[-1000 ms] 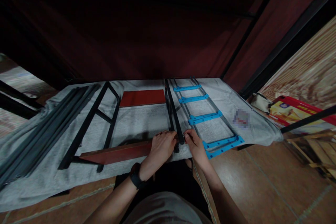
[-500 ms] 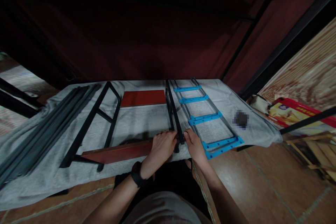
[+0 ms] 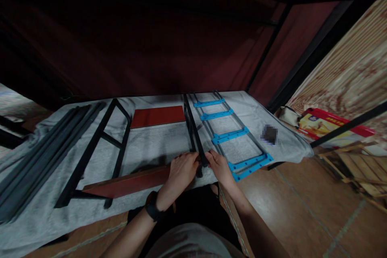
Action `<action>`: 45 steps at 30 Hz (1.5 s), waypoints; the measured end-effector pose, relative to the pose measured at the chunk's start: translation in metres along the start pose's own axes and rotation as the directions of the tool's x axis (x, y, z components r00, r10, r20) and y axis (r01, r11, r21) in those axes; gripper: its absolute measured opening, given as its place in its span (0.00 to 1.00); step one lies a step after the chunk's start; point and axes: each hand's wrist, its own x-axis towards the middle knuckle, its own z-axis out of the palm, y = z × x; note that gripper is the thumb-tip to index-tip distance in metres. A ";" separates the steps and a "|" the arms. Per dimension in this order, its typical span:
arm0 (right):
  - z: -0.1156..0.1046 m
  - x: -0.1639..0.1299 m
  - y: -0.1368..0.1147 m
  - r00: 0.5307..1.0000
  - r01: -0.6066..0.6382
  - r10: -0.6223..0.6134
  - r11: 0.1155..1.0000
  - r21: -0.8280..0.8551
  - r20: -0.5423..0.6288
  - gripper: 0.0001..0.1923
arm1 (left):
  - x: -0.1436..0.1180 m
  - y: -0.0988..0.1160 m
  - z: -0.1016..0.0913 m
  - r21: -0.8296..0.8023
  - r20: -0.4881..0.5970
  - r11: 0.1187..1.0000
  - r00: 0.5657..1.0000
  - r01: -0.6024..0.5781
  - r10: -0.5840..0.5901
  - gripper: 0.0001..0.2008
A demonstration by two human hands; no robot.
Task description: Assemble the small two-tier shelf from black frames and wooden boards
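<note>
Our left hand (image 3: 183,169) and right hand (image 3: 219,166) touch 1 black frame (image 3: 195,131) — fingers bent, but we cannot tell their grip.

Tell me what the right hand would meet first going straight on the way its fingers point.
The black bar, most likely: its near end lies right at the fingertips of the right hand, though the picture leaves contact unclear.
</note>
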 end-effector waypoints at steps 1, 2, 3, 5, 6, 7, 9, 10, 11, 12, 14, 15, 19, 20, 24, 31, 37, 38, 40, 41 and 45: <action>-0.001 -0.001 0.001 1.000 -0.006 0.006 0.999 0.036 0.001 0.21 | 0.000 0.000 0.000 0.001 0.003 1.000 1.000 0.001 -0.001 0.14; -0.002 -0.002 0.002 1.000 0.003 -0.003 0.997 0.072 -0.001 0.21 | 0.001 0.000 0.001 0.001 0.005 1.000 1.000 0.003 -0.003 0.14; -0.002 -0.002 0.002 1.000 0.025 -0.024 0.995 0.099 -0.009 0.19 | 0.001 0.000 0.001 0.000 0.005 1.000 1.000 0.004 -0.004 0.14; -0.003 -0.003 0.001 0.996 0.085 -0.083 0.992 0.098 -0.018 0.17 | 0.001 0.000 0.001 -0.001 0.003 1.000 1.000 0.008 -0.008 0.14; -0.002 -0.002 0.000 0.994 0.108 -0.107 0.992 0.071 -0.017 0.16 | 0.001 0.000 0.001 0.000 0.001 1.000 1.000 0.009 -0.009 0.14; -0.002 -0.002 -0.001 0.993 0.120 -0.119 0.992 0.031 -0.016 0.16 | 0.001 0.000 0.002 0.001 0.000 1.000 1.000 0.010 -0.010 0.13; -0.001 -0.001 -0.001 0.995 0.094 -0.094 0.995 -0.037 -0.017 0.18 | 0.001 -0.001 0.003 0.002 0.000 1.000 1.000 0.007 -0.007 0.13; -0.001 0.000 0.000 0.998 0.065 -0.066 0.997 -0.048 -0.017 0.19 | 0.001 -0.001 0.003 0.000 -0.004 1.000 1.000 0.002 -0.002 0.13; -0.001 -0.001 0.001 0.999 0.038 -0.038 0.998 -0.041 -0.017 0.20 | 0.000 -0.001 0.003 -0.005 -0.010 1.000 1.000 -0.005 0.005 0.13; -0.001 -0.001 0.003 1.000 0.020 -0.021 1.000 -0.017 -0.013 0.20 | 0.000 -0.001 0.004 -0.010 -0.015 1.000 1.000 -0.010 0.010 0.14; -0.002 -0.002 0.005 0.999 0.037 -0.037 0.999 0.040 0.002 0.18 | 0.000 -0.001 0.004 -0.016 -0.016 1.000 1.000 -0.013 0.013 0.14; -0.001 -0.002 0.005 0.998 0.066 -0.066 0.996 0.053 0.007 0.16 | -0.001 -0.001 0.003 -0.017 -0.015 1.000 1.000 -0.012 0.011 0.14; 0.002 0.000 0.001 0.991 0.136 -0.135 0.990 -0.046 0.009 0.16 | -0.002 0.000 0.002 -0.016 -0.018 1.000 1.000 -0.004 0.003 0.14; 0.003 0.001 0.000 0.993 0.115 -0.115 0.991 -0.064 0.010 0.17 | -0.002 0.000 0.002 -0.019 -0.020 1.000 1.000 -0.003 0.003 0.14; 0.002 0.000 0.002 0.999 0.008 -0.008 1.000 -0.001 0.033 0.21 | -0.002 -0.001 0.003 -0.022 -0.018 1.000 1.000 -0.009 0.009 0.15; 0.000 0.000 0.004 0.989 0.145 -0.145 0.989 -0.024 0.034 0.15 | -0.001 -0.002 0.006 -0.021 -0.032 1.000 0.999 -0.018 0.018 0.14; 0.003 0.003 0.004 0.997 0.011 -0.016 0.998 0.063 0.081 0.21 | -0.001 0.000 0.002 -0.022 -0.012 1.000 1.000 -0.006 0.006 0.15; 0.002 0.002 0.003 0.997 0.008 -0.014 0.997 0.078 0.069 0.20 | -0.001 0.000 0.002 -0.024 -0.013 1.000 1.000 -0.010 0.010 0.15; 0.000 -0.001 0.001 0.998 0.045 -0.048 0.995 0.085 0.041 0.18 | -0.002 0.000 0.001 -0.028 -0.014 0.999 1.000 -0.022 0.021 0.14; -0.001 -0.002 0.000 0.997 0.072 -0.075 0.994 0.077 0.034 0.16 | -0.002 0.000 0.001 -0.027 -0.016 0.999 1.000 -0.024 0.024 0.14; -0.001 0.000 -0.002 0.989 0.138 -0.137 0.990 -0.008 0.057 0.15 | -0.001 0.001 0.001 -0.012 -0.007 1.000 1.000 -0.005 0.005 0.13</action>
